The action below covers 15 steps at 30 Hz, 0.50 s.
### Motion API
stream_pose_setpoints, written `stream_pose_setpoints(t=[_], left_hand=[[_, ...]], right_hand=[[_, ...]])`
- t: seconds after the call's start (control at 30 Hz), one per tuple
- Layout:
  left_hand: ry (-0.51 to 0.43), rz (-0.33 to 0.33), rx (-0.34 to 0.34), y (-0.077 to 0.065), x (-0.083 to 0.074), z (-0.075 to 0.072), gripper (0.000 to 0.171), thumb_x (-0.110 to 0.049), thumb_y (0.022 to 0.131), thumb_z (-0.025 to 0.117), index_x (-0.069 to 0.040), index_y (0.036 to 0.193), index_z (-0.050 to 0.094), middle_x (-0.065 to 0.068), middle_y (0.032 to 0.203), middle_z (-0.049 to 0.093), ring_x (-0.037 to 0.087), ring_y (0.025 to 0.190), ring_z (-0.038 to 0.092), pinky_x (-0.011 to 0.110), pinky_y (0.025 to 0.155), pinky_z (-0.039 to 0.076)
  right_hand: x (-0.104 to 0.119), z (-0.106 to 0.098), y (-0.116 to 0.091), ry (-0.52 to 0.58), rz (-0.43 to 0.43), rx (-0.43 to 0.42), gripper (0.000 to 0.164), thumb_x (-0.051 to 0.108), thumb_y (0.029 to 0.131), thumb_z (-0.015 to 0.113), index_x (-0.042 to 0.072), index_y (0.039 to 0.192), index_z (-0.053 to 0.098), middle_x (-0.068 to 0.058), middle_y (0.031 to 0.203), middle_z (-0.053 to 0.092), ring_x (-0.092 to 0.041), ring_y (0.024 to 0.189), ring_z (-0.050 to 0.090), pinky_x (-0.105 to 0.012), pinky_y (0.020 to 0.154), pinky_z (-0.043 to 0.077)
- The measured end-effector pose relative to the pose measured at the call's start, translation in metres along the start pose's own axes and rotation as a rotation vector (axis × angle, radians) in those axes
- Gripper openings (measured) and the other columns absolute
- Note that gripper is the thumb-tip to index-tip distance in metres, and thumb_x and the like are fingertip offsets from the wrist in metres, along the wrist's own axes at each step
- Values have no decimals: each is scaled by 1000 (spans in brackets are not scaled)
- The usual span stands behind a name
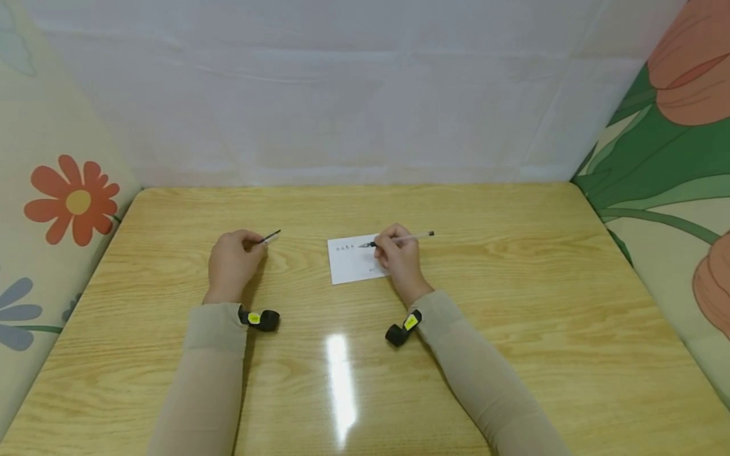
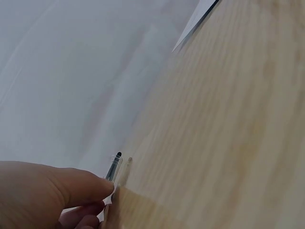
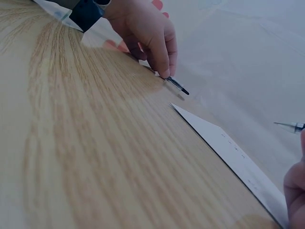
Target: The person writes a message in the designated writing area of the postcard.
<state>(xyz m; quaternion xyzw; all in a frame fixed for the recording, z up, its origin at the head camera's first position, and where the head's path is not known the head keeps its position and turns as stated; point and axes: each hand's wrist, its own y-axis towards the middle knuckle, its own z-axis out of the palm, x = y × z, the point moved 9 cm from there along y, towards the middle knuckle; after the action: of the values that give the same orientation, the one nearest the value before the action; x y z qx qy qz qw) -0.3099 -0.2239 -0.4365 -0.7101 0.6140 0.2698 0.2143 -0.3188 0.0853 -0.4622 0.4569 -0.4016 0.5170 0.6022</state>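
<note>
My right hand [image 1: 401, 261] grips a clear-barrelled pen [image 1: 421, 235] with a black grip section, its bare tip pointing left over a white card [image 1: 349, 269]. A short row of handwritten marks runs along the card's upper left, and a small mark sits lower down near the hand. To the left of the card, my left hand [image 1: 231, 263] pinches a clear pen cap with a black clip [image 1: 270, 237] between thumb and fingers, low over the table. In the right wrist view the pen tip [image 3: 286, 126] appears apart from the card; the hand hides the card's right part.
The wood-grain table [image 1: 513, 304] ends at a white cloth backdrop [image 1: 365, 114]. Floral panels [image 1: 71, 201] stand on both sides. Each wrist wears a black strap with a small camera [image 1: 269, 320]. A bright light reflection lies on the tabletop in front of the card.
</note>
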Motion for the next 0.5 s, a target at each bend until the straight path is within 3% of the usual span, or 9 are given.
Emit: stream_pose_setpoints(t=[0.3,0.5], left_hand=[[5,-5,16,-1,-5,2,26,-16,100,63,3,118,68,23,112,66,38,101,60,53,87,48],[-7,8,-8,-2,-7,2,26,-18,101,62,1,117,66,21,110,67,36,98,61,49,84,48]], right_hand=[[1,0,1,-4,-11,-1,17,0,90,58,9,75,55,0,57,55,-6,44,40,-18,41,30],[0,0,0,-15,-7,-2,15,3,89,59,9,75,55,1,57,55,-6,44,40,-18,41,30]])
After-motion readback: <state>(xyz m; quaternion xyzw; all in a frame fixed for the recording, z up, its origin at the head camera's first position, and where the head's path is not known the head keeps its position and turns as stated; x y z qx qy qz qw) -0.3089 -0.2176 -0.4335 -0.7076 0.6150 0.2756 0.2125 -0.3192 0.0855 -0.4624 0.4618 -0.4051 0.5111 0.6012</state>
